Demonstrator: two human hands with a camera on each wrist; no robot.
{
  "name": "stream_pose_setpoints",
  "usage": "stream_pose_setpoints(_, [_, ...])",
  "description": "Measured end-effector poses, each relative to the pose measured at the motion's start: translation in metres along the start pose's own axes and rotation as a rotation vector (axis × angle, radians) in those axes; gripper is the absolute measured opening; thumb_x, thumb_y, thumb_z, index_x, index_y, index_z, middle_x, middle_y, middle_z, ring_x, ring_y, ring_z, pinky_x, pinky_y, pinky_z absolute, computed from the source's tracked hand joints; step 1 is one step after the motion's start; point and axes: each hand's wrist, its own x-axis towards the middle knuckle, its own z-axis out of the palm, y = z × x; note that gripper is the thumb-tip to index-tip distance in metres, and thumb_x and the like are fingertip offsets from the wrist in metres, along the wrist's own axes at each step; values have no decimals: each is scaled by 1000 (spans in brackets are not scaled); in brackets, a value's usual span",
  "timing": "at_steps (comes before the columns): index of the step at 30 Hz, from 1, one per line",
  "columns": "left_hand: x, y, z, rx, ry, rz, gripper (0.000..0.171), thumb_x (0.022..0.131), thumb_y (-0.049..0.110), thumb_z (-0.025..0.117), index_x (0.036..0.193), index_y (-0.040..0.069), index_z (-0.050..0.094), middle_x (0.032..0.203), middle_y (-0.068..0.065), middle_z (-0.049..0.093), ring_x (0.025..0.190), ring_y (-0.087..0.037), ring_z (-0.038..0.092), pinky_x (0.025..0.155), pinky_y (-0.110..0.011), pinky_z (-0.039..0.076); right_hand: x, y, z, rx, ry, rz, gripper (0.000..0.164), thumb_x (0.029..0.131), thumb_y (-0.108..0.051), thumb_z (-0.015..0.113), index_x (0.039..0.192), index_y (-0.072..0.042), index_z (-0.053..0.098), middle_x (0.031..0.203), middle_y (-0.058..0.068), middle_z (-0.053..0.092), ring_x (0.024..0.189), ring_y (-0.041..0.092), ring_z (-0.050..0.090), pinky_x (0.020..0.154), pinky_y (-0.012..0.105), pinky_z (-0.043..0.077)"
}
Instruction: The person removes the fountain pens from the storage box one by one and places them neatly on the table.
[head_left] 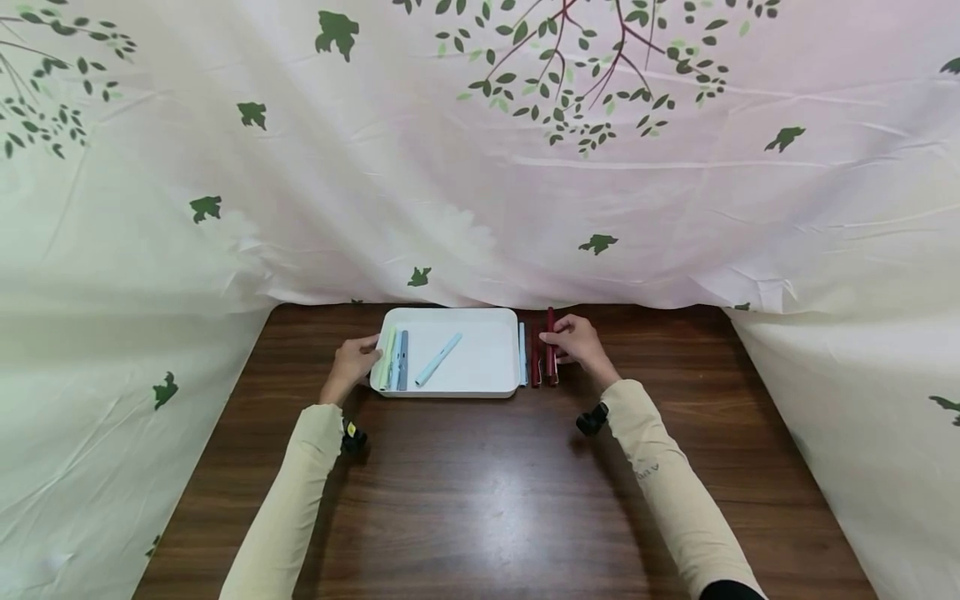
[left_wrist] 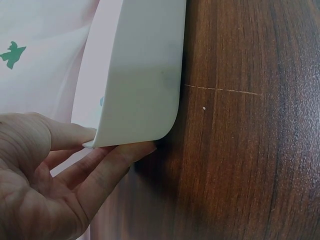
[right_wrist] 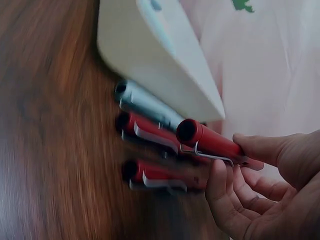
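"What is seen largest?"

"A white cloth (head_left: 450, 183), softly creased and printed with green leaves and bird shapes, is hung behind. The bench (head_left: 495, 483) is dark brown and wood-grained, with a dull sheen."

"And the tray?"

"The white tray (head_left: 487, 354) is set near the far edge of the bench. Its left end is pinched by the left grip (head_left: 352, 362), thumb at the rim, fingers against the end wall. A light, steady hold is judged best, so that nothing is tipped or slid. The tray is smooth, shallow and round-cornered, probably plastic."

"What is held on the right?"

"A red pen (right_wrist: 217, 143) is grasped by the right grip (head_left: 577, 340) between thumb and fingers. It should be pinched securely and kept in line, its neighbours left unbrushed, since round barrels may roll."

"Which neighbours?"

"Two more red pens (right_wrist: 150, 131) and a pale blue pen (head_left: 522, 354) are lined up right of the tray. Inside, a green pen (head_left: 387, 358), a light blue pen (head_left: 395, 362) and a grey-blue pen (head_left: 403, 360) are laid side by side; a slanting blue pen (head_left: 438, 359) is set apart."

"And smallest?"

"Thin, metallic-looking clips (right_wrist: 157, 140) are seen on the red pens."
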Motion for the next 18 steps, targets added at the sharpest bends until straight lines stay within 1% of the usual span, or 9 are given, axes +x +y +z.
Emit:
stream_pose_setpoints(4, [-1, 0, 0, -7, 1, 10, 50, 110, 18, 52, 158, 8, 46, 134, -27, 65, 81, -18, 68, 60, -29, 58, 0, 8, -8, -76, 37, -5, 33, 100, -17, 73, 116, 5, 57, 92, 9, 61, 74, 18, 64, 71, 39, 64])
stream_pose_setpoints(7, [-2, 0, 1, -7, 5, 12, 49, 110, 18, 52, 158, 8, 46, 133, -27, 65, 79, -17, 68, 60, -28, 58, -1, 12, -13, -140, 44, -1, 33, 101, -18, 72, 118, 6, 56, 95, 12, 60, 77, 19, 62, 70, 36, 64])
stream_pose_setpoints(10, [-2, -1, 0, -7, 6, 15, 49, 110, 18, 51, 158, 8, 46, 132, -26, 66, 77, -16, 67, 60, -27, 56, -1, 15, -16, -187, 41, 9, 34, 101, -18, 70, 119, 8, 56, 101, 17, 61, 81, 22, 64, 69, 35, 64])
stream_pose_setpoints(14, [-1, -2, -1, -7, 7, 11, 49, 110, 18, 51, 158, 9, 46, 134, -26, 65, 79, -17, 67, 60, -27, 55, -1, 21, -18, -214, 39, 26, 30, 102, -16, 69, 114, 7, 55, 103, 19, 63, 81, 23, 65, 69, 37, 64])
stream_pose_setpoints(18, [0, -2, 0, -2, 12, -1, 49, 110, 19, 52, 158, 11, 47, 138, -24, 63, 83, -18, 68, 62, -27, 57, -1, 27, -17, -236, 38, 33, 26, 102, -16, 70, 107, 5, 55, 97, 17, 62, 76, 21, 64, 67, 36, 64])
